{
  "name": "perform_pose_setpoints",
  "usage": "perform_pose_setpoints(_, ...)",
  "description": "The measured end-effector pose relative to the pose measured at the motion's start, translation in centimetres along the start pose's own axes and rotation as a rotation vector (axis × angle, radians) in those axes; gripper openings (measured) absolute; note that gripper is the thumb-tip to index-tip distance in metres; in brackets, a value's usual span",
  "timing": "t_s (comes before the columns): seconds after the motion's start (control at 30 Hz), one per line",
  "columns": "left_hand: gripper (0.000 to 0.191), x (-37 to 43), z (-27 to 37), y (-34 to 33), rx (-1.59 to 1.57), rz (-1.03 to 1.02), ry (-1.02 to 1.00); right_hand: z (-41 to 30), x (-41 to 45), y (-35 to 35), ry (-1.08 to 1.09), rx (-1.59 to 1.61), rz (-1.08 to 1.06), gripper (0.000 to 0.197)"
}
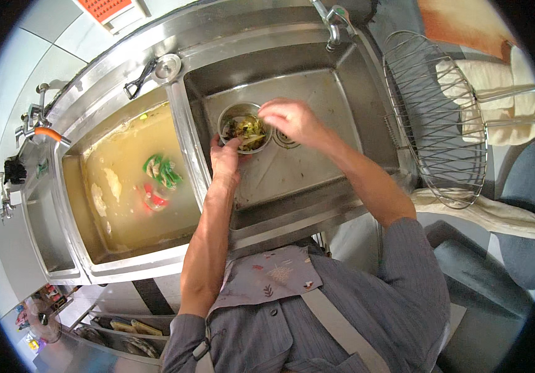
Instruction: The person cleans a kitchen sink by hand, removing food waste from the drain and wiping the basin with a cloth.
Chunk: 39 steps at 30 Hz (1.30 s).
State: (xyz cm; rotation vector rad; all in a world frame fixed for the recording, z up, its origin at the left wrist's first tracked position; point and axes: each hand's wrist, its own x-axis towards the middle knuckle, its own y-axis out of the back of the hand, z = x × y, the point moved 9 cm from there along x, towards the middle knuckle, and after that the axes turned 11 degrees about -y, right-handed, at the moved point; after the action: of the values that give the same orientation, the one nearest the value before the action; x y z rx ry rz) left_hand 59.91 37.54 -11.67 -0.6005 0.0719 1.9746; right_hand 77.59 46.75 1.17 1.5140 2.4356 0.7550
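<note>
My left hand (225,158) grips the near left rim of a round metal bowl (220,122), held over the right sink basin (290,182). Inside the bowl lie wet, yellow-green vegetable scraps (252,130) with some darker bits. At the bowl's right rim is my right hand (290,119), its fingers bent and close together; whether they pinch anything cannot be told. Partly behind that hand shows the round drain (286,139) of the basin. Small dark bits are scattered on the basin floor.
Cloudy water fills the left basin (127,196), with a green mesh scrubber (162,171) and a red object (155,198) in it. A black peeler (140,80) and metal strainer (167,68) lie on the ledge. A faucet (335,28) stands behind; a wire rack (435,121) is at right.
</note>
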Motion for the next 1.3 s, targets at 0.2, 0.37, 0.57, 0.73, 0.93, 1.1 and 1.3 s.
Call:
perform_pose_setpoints(0.2, 0.077, -0.2, 0.3, -0.1, -0.046, -0.012, -0.051, 17.3, -3.4, -5.3, -0.372, -0.595, -0.335, 0.024)
perform_pose_setpoints(0.37, 0.075, -0.4, -0.1, 0.3, -0.018, 0.034, -0.008, 19.9, -5.5, -8.3, -0.230, -0.692, -0.533, 0.024)
perform_pose_setpoints(0.57, 0.071, -0.9, -0.2, -0.9, 0.003, -0.039, -0.014, 19.5, -3.4, -3.2, -0.520, -0.432, -0.162, 0.019)
perform_pose_setpoints(0.73, 0.071, -1.5, -0.2, -1.8, 0.090, -0.117, 0.013, 1.2, -2.7, 3.1, -0.029, -0.074, 0.377, 0.014)
perform_pose_setpoints(0.93, 0.054, -4.2, 2.1, -3.9, 0.113, -0.408, -0.009, -6.3, -6.3, 1.7, 0.067, -0.642, 0.310, 0.015)
perform_pose_setpoints(1.1, 0.039, -9.6, 4.7, -5.9, 0.053, -0.689, -0.017, -13.2, -13.9, 3.2, 0.157, -0.755, 0.631, 0.012)
perform_pose_setpoints(1.3, 0.039, -21.1, 5.1, -5.0, -0.005, -1.013, -0.017, -25.6, -31.8, 2.6, 0.065, -0.574, 1.109, 0.008)
